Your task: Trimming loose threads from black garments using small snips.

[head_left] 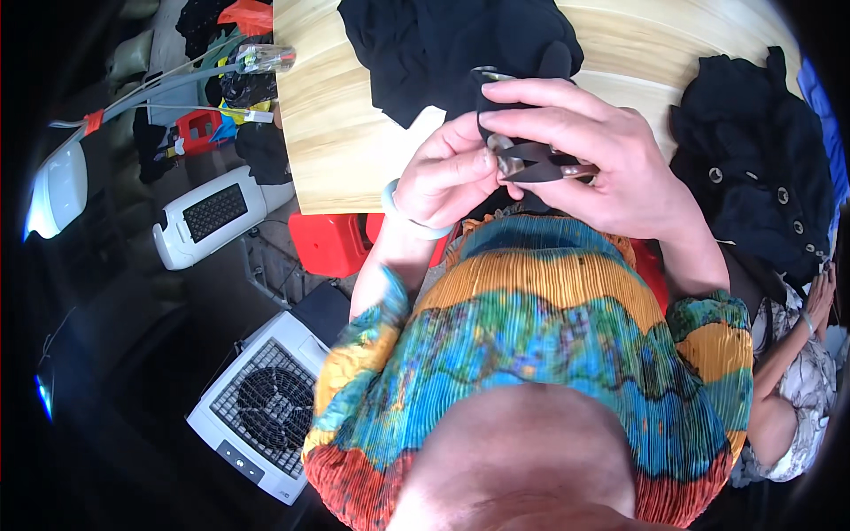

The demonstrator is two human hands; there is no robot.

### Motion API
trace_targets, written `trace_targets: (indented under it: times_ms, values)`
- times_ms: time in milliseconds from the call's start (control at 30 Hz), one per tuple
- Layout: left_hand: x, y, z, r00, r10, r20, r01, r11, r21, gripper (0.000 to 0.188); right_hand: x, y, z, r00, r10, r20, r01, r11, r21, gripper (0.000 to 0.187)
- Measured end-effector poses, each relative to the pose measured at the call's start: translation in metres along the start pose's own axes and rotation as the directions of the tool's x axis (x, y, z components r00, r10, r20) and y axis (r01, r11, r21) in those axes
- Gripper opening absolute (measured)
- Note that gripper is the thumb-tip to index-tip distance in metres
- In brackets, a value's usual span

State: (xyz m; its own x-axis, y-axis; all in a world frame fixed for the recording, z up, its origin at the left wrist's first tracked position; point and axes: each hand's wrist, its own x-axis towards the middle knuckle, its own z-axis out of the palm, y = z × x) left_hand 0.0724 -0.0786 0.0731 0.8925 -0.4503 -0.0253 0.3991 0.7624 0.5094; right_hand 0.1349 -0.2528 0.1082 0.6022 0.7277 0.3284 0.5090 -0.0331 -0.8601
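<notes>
My left hand [444, 173] pinches the edge of a black garment [447, 53], right beside a shiny button [500, 142]. Closed around a pair of dark thread snips [538, 166] is my right hand [602, 142], its fingers bent over the cloth. The snips' blades point left, close to my left fingertips and the button. Another button [484, 70] shows higher on the held strip of cloth. Most of the garment lies bunched on the far part of the wooden table [328, 133]; my fingers cover some of the held edge.
At the right lies another black buttoned garment [735, 159]; below it a co-worker's hand [822, 296] shows. Red stools [326, 243] stand under the table. A white fan unit [261, 403], a white appliance [217, 217] and a cable with a power plug [266, 58] are at the left.
</notes>
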Motion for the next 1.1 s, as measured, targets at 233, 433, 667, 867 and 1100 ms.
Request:
trace_targets:
  times_ms: [233, 433, 667, 867, 1100]
  values:
    - [0.005, 0.002, 0.001, 0.976, 0.032, -0.215, -0.019, 0.998, 0.059, 0.022, -0.005, 0.008, 0.01, 0.963, -0.153, -0.221, 0.121, 0.981, -0.153, 0.021]
    - [-0.002, 0.0, -0.007, 0.992, 0.006, -0.126, -0.018, 0.996, -0.088, 0.024, 0.001, 0.006, -0.002, 0.951, -0.008, -0.308, 0.031, 0.997, 0.07, 0.011]
    - [0.0, -0.004, -0.003, 0.995, 0.082, -0.06, -0.089, 0.989, -0.122, 0.028, -0.011, 0.013, -0.006, 0.902, 0.115, -0.416, -0.046, 0.984, 0.173, 0.009]
    - [0.003, -0.008, 0.005, 0.985, 0.161, -0.055, -0.163, 0.985, -0.05, 0.026, -0.019, 0.007, -0.005, 0.889, 0.207, -0.408, -0.12, 0.966, 0.229, 0.009]
    - [-0.001, -0.006, 0.007, 0.964, 0.255, -0.081, -0.238, 0.955, 0.175, 0.029, -0.03, 0.035, -0.02, 0.749, 0.232, -0.621, -0.126, 0.97, 0.21, 0.009]
